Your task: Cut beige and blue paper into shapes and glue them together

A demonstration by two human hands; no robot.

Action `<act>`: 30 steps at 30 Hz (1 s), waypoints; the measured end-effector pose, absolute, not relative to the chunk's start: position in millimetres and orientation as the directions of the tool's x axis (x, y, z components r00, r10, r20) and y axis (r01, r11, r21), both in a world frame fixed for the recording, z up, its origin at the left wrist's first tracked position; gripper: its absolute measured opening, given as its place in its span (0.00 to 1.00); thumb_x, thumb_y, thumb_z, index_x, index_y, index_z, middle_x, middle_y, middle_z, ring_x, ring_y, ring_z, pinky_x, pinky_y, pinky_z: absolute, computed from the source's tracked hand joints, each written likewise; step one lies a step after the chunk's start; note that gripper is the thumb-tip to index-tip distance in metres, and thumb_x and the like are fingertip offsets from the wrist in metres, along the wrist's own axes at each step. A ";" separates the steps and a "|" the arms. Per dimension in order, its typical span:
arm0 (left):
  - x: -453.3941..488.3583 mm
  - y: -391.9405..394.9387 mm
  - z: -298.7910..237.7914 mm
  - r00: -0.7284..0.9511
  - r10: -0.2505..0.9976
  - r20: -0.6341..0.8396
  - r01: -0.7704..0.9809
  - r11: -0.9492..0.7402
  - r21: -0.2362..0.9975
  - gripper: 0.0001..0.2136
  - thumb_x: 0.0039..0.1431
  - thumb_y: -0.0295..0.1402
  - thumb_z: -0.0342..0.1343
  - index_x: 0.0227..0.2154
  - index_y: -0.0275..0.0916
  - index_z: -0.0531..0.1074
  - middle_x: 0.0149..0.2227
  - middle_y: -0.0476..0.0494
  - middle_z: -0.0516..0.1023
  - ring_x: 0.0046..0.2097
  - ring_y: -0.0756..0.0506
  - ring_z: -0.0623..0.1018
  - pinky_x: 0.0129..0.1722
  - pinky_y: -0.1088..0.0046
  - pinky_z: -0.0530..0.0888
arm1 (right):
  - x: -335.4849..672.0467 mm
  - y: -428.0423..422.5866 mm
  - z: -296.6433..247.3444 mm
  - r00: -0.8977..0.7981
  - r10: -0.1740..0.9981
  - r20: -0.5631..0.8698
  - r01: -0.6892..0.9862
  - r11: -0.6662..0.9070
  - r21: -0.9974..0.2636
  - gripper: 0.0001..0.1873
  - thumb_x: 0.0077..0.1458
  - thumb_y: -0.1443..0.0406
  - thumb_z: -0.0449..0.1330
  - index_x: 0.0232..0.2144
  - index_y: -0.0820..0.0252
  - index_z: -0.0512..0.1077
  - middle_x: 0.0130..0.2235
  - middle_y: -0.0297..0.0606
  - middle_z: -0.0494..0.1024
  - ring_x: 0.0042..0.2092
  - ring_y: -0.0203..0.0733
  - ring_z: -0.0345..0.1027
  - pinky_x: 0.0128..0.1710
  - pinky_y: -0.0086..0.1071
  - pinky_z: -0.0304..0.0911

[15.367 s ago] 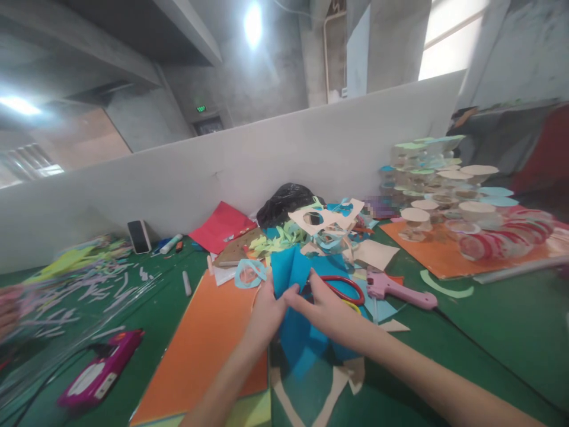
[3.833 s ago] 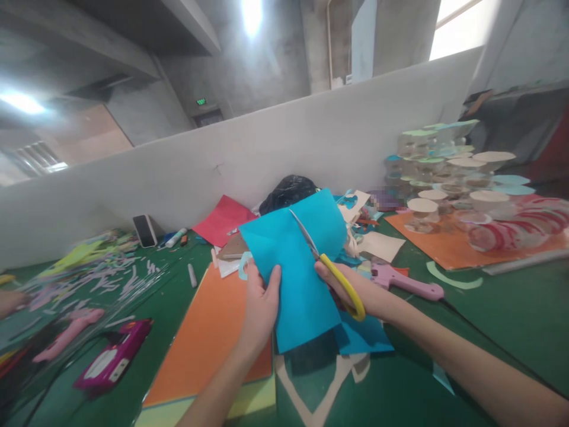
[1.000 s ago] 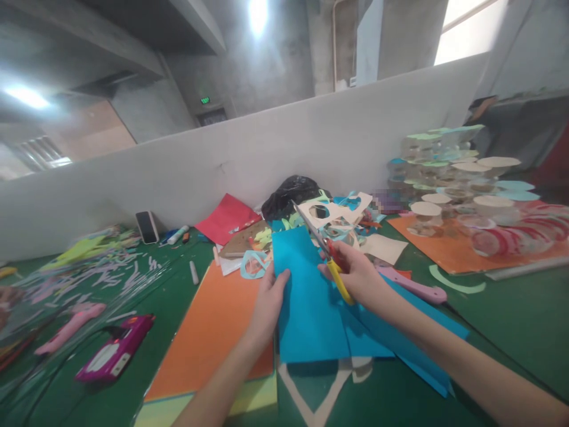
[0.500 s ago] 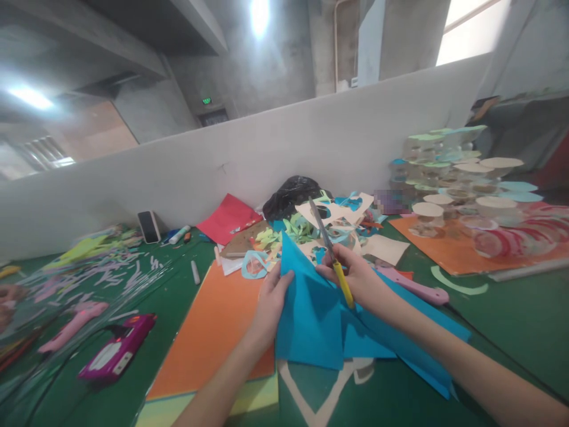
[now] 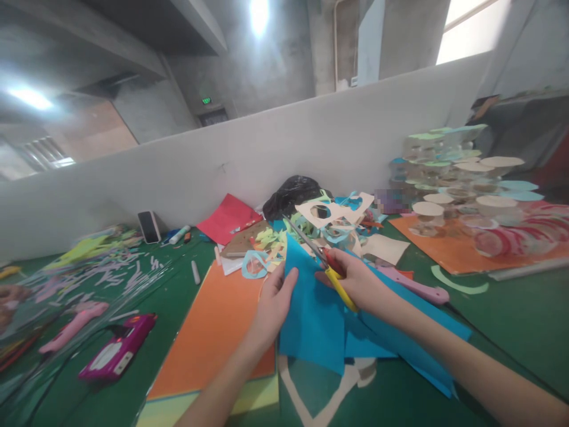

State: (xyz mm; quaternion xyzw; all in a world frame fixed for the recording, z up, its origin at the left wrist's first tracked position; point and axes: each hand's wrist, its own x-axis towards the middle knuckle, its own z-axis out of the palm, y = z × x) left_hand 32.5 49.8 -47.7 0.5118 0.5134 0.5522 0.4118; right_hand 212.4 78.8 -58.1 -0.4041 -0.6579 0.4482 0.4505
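My left hand [image 5: 276, 290] pinches the left edge of a folded sheet of blue paper [image 5: 313, 320], thumb on the near face. In my right hand [image 5: 349, 274] is a pair of scissors [image 5: 340, 287] with yellow and red handles. The scissor blades point up and to the left, across the upper edge of the blue paper; whether they touch it I cannot tell. More blue paper lies under my right forearm. A cream paper offcut [image 5: 329, 403] rests on the green table below the sheet.
Orange sheets [image 5: 213, 326] lie at left, beside a purple device [image 5: 118, 350] and a pink glue gun [image 5: 73, 326]. Paper scraps [image 5: 333, 210] and a black bag [image 5: 291, 194] are heaped behind. Paper-topped clear cups [image 5: 457, 178] stand at right. Another person's hand [image 5: 11, 302] shows far left.
The scissors have tilted from near upright to pointing left, over the paper's top edge. The blue sheet and my left hand have shifted slightly to the right.
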 end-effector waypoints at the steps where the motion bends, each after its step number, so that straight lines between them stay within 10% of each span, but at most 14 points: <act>1: 33.3 48.7 -44.7 -0.100 0.986 0.131 0.088 -0.123 0.989 0.14 0.53 0.46 0.60 0.35 0.41 0.77 0.38 0.44 0.82 0.44 0.39 0.79 0.45 0.66 0.75 | 212.8 78.1 -56.6 -0.274 0.934 0.231 0.136 0.275 -0.952 0.19 0.48 0.52 0.64 0.28 0.56 0.61 0.28 0.28 0.62 0.29 0.36 0.56 0.29 0.30 0.56; 9: 33.6 47.7 -42.2 -0.095 0.994 0.058 0.024 -0.056 0.998 0.16 0.55 0.45 0.59 0.41 0.41 0.74 0.44 0.41 0.80 0.48 0.38 0.77 0.48 0.63 0.74 | 211.8 74.9 -52.1 -0.290 0.940 0.177 0.089 0.211 -0.973 0.19 0.46 0.53 0.65 0.29 0.57 0.63 0.28 0.27 0.61 0.30 0.35 0.56 0.30 0.30 0.56; 14: 31.4 48.9 -43.4 -0.300 0.876 0.379 0.279 -0.300 0.912 0.24 0.58 0.37 0.58 0.56 0.44 0.62 0.59 0.38 0.67 0.61 0.40 0.68 0.60 0.61 0.65 | 217.3 77.9 -51.5 -0.302 0.941 0.153 0.083 0.186 -0.979 0.18 0.46 0.55 0.65 0.31 0.57 0.63 0.28 0.27 0.62 0.30 0.36 0.57 0.30 0.31 0.56; 19: 18.6 48.6 -31.8 0.087 0.580 0.810 0.785 -0.540 0.302 0.15 0.58 0.33 0.58 0.49 0.42 0.71 0.57 0.38 0.71 0.66 0.37 0.60 0.67 0.53 0.50 | 220.7 72.7 -41.4 -0.395 0.908 0.136 0.223 0.239 -0.945 0.14 0.50 0.56 0.62 0.29 0.58 0.63 0.28 0.29 0.63 0.31 0.36 0.58 0.32 0.31 0.56; 24: 12.2 52.5 -28.4 0.547 0.467 0.695 0.782 -0.580 -0.226 0.05 0.64 0.31 0.52 0.39 0.41 0.73 0.39 0.45 0.81 0.54 0.40 0.75 0.66 0.50 0.50 | 220.4 68.1 -36.9 -0.451 0.877 0.164 0.217 0.286 -0.934 0.12 0.51 0.58 0.62 0.29 0.59 0.65 0.30 0.29 0.66 0.33 0.37 0.60 0.34 0.31 0.58; 30: -5.6 56.5 -17.4 0.560 0.690 0.458 0.769 -0.639 0.023 0.10 0.67 0.34 0.45 0.33 0.42 0.70 0.31 0.47 0.78 0.39 0.44 0.78 0.49 0.61 0.71 | 223.0 66.9 -31.6 -0.420 0.895 0.151 0.114 0.217 -0.969 0.18 0.48 0.53 0.66 0.30 0.58 0.65 0.29 0.29 0.67 0.32 0.37 0.62 0.34 0.31 0.61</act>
